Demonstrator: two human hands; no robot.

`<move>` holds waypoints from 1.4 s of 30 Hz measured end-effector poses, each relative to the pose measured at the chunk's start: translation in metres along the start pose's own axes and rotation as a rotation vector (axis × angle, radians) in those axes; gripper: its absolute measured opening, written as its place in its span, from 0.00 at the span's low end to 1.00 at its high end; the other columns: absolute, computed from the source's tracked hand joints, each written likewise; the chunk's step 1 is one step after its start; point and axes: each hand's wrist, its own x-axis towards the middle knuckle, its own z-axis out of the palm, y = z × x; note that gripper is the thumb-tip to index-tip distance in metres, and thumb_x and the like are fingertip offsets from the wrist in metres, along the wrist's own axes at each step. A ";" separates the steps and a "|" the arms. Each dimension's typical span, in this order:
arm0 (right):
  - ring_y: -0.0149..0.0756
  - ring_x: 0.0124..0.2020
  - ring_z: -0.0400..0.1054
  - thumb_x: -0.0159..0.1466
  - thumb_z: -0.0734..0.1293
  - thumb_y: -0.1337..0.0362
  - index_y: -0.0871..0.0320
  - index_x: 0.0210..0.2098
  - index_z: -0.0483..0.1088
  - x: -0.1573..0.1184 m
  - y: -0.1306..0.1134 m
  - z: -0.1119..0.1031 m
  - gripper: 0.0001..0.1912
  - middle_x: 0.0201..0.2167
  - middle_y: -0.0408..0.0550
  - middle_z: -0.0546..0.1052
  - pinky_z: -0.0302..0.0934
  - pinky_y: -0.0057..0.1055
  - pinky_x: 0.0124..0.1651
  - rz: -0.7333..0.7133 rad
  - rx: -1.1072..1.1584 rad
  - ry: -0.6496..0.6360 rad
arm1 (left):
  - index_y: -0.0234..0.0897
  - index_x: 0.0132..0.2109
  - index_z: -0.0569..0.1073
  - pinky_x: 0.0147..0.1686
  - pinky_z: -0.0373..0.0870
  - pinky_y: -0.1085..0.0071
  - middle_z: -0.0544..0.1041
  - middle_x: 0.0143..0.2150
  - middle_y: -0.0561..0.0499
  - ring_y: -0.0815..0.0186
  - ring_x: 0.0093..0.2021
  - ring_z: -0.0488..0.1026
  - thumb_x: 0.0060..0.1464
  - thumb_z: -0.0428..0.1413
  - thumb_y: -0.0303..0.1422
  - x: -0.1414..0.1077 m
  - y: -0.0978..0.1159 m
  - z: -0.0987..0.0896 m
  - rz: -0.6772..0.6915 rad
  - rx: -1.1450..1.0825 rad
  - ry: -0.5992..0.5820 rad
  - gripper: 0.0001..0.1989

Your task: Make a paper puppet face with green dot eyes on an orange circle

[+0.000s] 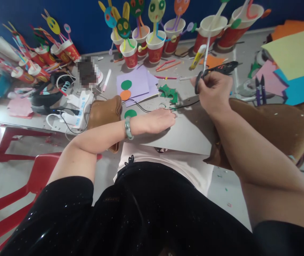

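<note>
My left hand [161, 121] rests palm down near the table's front edge, its fingers partly curled and their tips hard to see; a thin black cable passes beside it. My right hand [216, 90] is closed around the handles of black-handled scissors [200, 75], above the table to the right. Green paper scraps [169, 93] lie between the hands. To the left, purple sheets [133, 83] carry a green disc [126, 84] and an orange disc [125, 95]. Another green disc [130, 113] lies beside my left wrist.
Red paper cups [155, 51] with paper-faced figures line the back. A power strip [84, 108] and brown cushion [104, 112] are left. Coloured sheets [296, 53] and a larger brown cushion [271, 124] are right. A glue stick [198, 57] lies behind my right hand.
</note>
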 end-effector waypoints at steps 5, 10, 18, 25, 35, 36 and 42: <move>0.32 0.25 0.52 0.62 0.76 0.35 0.49 0.20 0.57 0.000 -0.005 0.000 0.34 0.20 0.41 0.65 0.53 0.38 0.32 0.029 0.025 0.128 | 0.35 0.35 0.79 0.37 0.63 0.60 0.81 0.37 0.42 0.61 0.34 0.73 0.65 0.51 0.22 0.002 -0.003 0.003 0.044 -0.076 0.012 0.14; 0.30 0.24 0.52 0.63 0.80 0.46 0.50 0.20 0.58 -0.002 -0.010 -0.001 0.32 0.20 0.38 0.63 0.54 0.36 0.32 0.062 0.006 0.134 | 0.35 0.33 0.80 0.37 0.64 0.62 0.81 0.36 0.44 0.62 0.35 0.74 0.62 0.55 0.21 0.003 -0.012 -0.004 0.037 -0.187 0.007 0.12; 0.29 0.26 0.55 0.62 0.81 0.66 0.52 0.19 0.59 -0.002 -0.018 -0.004 0.29 0.20 0.37 0.63 0.56 0.36 0.37 0.133 0.018 0.140 | 0.37 0.40 0.84 0.44 0.68 0.62 0.81 0.40 0.45 0.60 0.42 0.77 0.64 0.54 0.23 -0.021 -0.021 -0.020 -0.063 -0.163 -0.008 0.13; 0.30 0.28 0.56 0.60 0.83 0.64 0.52 0.19 0.60 -0.003 -0.020 -0.003 0.29 0.21 0.38 0.64 0.54 0.36 0.37 0.129 0.005 0.151 | 0.31 0.58 0.80 0.44 0.64 0.61 0.81 0.44 0.41 0.55 0.47 0.76 0.73 0.56 0.39 -0.053 0.045 0.004 -0.182 0.132 -0.009 0.17; 0.29 0.27 0.55 0.59 0.84 0.57 0.52 0.19 0.60 -0.001 -0.016 0.000 0.30 0.21 0.39 0.66 0.53 0.37 0.37 0.149 -0.011 0.136 | 0.20 0.67 0.72 0.48 0.61 0.60 0.81 0.49 0.36 0.52 0.49 0.75 0.66 0.52 0.64 -0.052 0.078 0.033 -0.355 0.207 0.059 0.47; 0.29 0.28 0.55 0.59 0.84 0.56 0.52 0.19 0.61 -0.001 -0.017 0.001 0.29 0.22 0.39 0.67 0.53 0.37 0.38 0.150 -0.009 0.138 | 0.21 0.67 0.72 0.48 0.61 0.60 0.81 0.48 0.37 0.52 0.49 0.75 0.65 0.54 0.64 -0.054 0.079 0.035 -0.342 0.213 0.070 0.47; 0.30 0.28 0.56 0.58 0.84 0.54 0.51 0.19 0.61 -0.001 -0.020 0.001 0.30 0.22 0.41 0.68 0.55 0.37 0.38 0.155 -0.023 0.122 | 0.27 0.61 0.76 0.44 0.62 0.62 0.79 0.40 0.45 0.58 0.44 0.75 0.75 0.53 0.47 -0.068 0.087 0.055 -0.225 0.287 0.282 0.26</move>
